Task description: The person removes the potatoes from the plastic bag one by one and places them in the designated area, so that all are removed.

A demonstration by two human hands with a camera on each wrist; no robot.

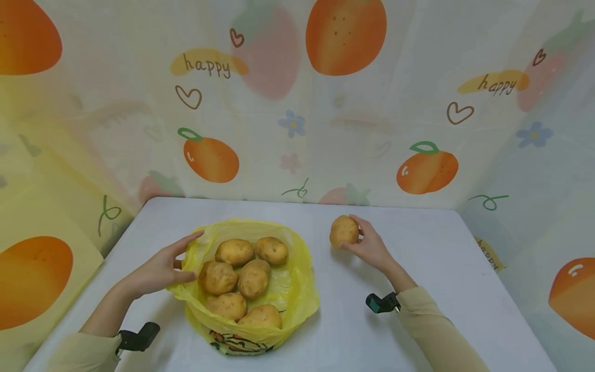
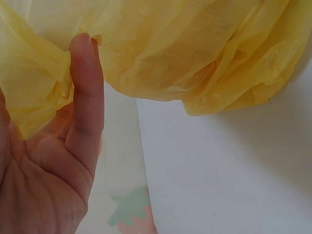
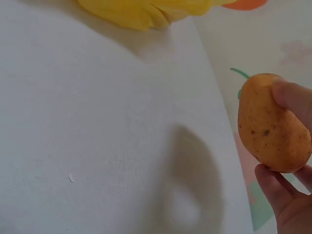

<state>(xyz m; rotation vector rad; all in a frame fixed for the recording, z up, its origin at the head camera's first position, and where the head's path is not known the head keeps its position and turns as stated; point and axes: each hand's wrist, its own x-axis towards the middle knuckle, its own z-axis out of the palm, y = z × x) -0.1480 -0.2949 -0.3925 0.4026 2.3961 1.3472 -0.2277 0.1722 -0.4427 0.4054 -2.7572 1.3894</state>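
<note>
— Sleeves are sitting nearest the lens, aren't they, with a wrist camera (image 1: pixel 382 303) strapped at each cuff?

— Yes, pale beige ones, coming in low from both corners. Going by size from there: the fruit-print backdrop (image 1: pixel 297 103) is wrapping round the back and both sides, showing oranges, strawberries, hearts and the word "happy".

— And under everything?

— A white tabletop (image 1: pixel 441 258) is carrying it all. Next largest is the yellow plastic bag (image 1: pixel 293 289), lying open left of centre, its mouth spread wide and its printed bottom edge facing the person.

— What is lying in it?

— Six potatoes in the bag (image 1: pixel 244 279), bunched together and touching one another.

— What is the left hand doing?

— The left hand (image 1: pixel 160 268) is resting at the bag's left rim. In the head view the fingers are reaching along the edge; in the left wrist view the thumb (image 2: pixel 85 97) is pressing a fold of yellow plastic against the palm, so its grip is pinching the bag.

— And the right?

— The right hand (image 1: pixel 372 245) is holding a single potato (image 1: pixel 344 231) to the right of the bag, well apart from it. Its grip is closing round that potato with fingertips (image 3: pixel 292 97) above and below. The right wrist view is showing the potato lifted clear of the tabletop, its shadow falling beneath.
</note>
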